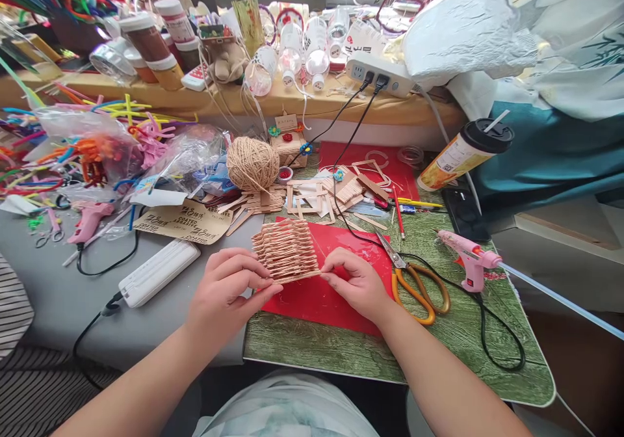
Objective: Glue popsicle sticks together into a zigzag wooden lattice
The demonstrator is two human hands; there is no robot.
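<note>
A block built of stacked wooden craft sticks (285, 248) is held over a red sheet (351, 307). My left hand (234, 284) closes on its lower left edge, thumb below and fingers along the front. My right hand (353, 281) pinches the lower right corner, where a stick's end meets my thumb and forefinger. A thin strand rises near that corner; I cannot tell whether it is glue or thread. Large scissors with orange handles (423, 294) lie just right of my right hand, blades apart. Farther right rests a pink glue gun (470, 258) with a long glue stick in it.
Behind the block lie a ball of twine (253, 162), loose craft sticks (344, 190) and a red pencil (398, 212). A drink cup (465, 154) leans at the right beside a phone (465, 212). Left are a power strip (160, 273), sandpaper (182, 221) and another pink glue gun (90, 221).
</note>
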